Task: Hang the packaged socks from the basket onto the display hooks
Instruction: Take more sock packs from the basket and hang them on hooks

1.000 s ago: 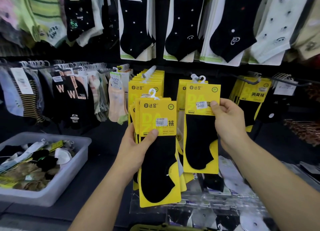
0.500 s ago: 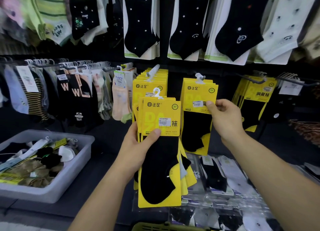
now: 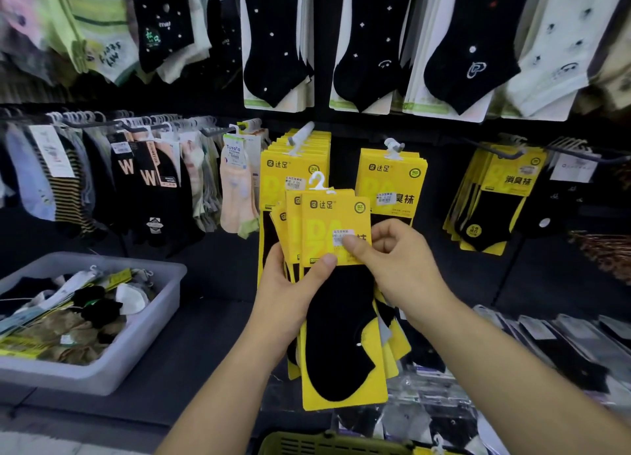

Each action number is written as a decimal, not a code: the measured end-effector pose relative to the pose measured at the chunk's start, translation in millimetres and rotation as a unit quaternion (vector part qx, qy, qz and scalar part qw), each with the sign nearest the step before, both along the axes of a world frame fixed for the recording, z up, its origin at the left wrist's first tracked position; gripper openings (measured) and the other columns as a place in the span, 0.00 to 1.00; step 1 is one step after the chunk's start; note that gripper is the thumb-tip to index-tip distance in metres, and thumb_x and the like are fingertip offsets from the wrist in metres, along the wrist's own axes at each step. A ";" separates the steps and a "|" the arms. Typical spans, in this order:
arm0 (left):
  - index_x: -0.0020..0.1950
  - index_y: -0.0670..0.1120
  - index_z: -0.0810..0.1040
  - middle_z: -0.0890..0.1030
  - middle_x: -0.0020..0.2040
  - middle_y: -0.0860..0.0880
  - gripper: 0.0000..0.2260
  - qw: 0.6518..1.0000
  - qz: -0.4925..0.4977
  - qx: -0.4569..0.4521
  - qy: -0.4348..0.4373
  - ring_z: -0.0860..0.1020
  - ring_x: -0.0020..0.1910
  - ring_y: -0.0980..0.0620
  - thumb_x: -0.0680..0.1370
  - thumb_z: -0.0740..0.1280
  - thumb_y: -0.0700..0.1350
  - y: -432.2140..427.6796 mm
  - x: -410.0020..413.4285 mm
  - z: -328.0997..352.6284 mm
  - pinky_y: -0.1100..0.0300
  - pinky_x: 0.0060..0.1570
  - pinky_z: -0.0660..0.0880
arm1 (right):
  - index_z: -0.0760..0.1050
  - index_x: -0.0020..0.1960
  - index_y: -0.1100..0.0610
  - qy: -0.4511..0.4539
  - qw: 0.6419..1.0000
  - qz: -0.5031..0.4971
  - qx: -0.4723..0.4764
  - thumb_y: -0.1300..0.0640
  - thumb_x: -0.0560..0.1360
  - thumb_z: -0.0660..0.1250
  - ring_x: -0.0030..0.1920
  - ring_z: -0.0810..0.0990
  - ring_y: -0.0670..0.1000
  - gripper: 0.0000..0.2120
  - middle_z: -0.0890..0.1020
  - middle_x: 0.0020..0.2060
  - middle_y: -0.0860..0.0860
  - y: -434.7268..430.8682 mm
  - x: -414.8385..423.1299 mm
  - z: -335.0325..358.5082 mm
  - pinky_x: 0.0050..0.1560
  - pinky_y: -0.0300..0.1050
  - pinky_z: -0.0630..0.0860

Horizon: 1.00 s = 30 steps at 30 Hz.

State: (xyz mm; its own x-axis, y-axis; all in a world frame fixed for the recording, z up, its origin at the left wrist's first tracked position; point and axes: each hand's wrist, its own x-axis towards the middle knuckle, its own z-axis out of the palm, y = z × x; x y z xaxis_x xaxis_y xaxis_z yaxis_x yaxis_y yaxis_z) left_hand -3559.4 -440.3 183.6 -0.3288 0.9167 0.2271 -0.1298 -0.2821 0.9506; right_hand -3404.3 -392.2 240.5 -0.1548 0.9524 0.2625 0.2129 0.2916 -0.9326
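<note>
My left hand [image 3: 293,284] holds a fanned stack of yellow-carded black sock packs [image 3: 336,335] upright in front of the display, thumb across the front card. My right hand [image 3: 396,253] pinches the right edge of the front pack's yellow card. Behind them, yellow sock packs hang on two display hooks: a full hook [image 3: 302,132] at centre and a shorter row on the hook [image 3: 392,145] to its right. The rim of an olive-green basket [image 3: 327,444] shows at the bottom edge.
A grey plastic bin [image 3: 143,335] with mixed socks sits on the shelf at left. More sock rows hang at left, right [image 3: 502,188] and above. Clear-wrapped packs [image 3: 546,345] lie on the lower shelf at right.
My right hand let go of the pack now hanging on the right hook and came back left to pinch the front pack of the stack. The left hand stayed put.
</note>
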 end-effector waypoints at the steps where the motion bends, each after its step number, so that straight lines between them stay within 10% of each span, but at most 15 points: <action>1: 0.67 0.55 0.77 0.87 0.59 0.55 0.34 1.000 -0.002 -0.004 -0.002 0.86 0.58 0.54 0.64 0.80 0.63 0.0 0.3 -0.8 0.61 0.51 0.83 | 0.76 0.49 0.56 0.009 1.000 0.003 -0.016 0.46 0.72 0.76 0.39 0.83 0.58 0.16 0.84 0.41 0.58 1.5 2.8 -1.1 0.34 0.49 0.81; 7: 0.66 0.55 0.78 0.88 0.58 0.57 0.28 1.000 -0.008 -0.025 0.014 0.86 0.57 0.56 0.69 0.83 0.57 1.2 -0.4 -3.2 0.60 0.53 0.82 | 0.74 0.56 0.61 0.122 0.984 0.050 -0.116 0.57 0.73 0.76 0.42 0.86 0.51 0.16 0.86 0.48 0.57 6.1 21.2 0.0 0.34 0.40 0.78; 19: 0.65 0.56 0.78 0.87 0.57 0.58 0.27 0.996 -0.012 -0.030 0.082 0.85 0.57 0.59 0.68 0.78 0.57 1.0 0.8 -5.7 0.59 0.56 0.79 | 0.83 0.43 0.51 -0.109 0.991 0.044 0.065 0.53 0.76 0.73 0.49 0.82 0.50 0.04 0.85 0.46 0.52 32.8 31.2 52.5 0.48 0.43 0.78; 30: 0.65 0.59 0.76 0.85 0.57 0.64 0.26 0.991 0.025 -0.011 0.131 0.82 0.57 0.66 0.69 0.75 0.62 1.6 2.9 0.3 0.66 0.56 0.77 | 0.82 0.41 0.48 -0.088 0.989 -0.004 0.119 0.57 0.77 0.72 0.38 0.80 0.37 0.07 0.84 0.36 0.44 52.1 40.5 61.6 0.38 0.29 0.73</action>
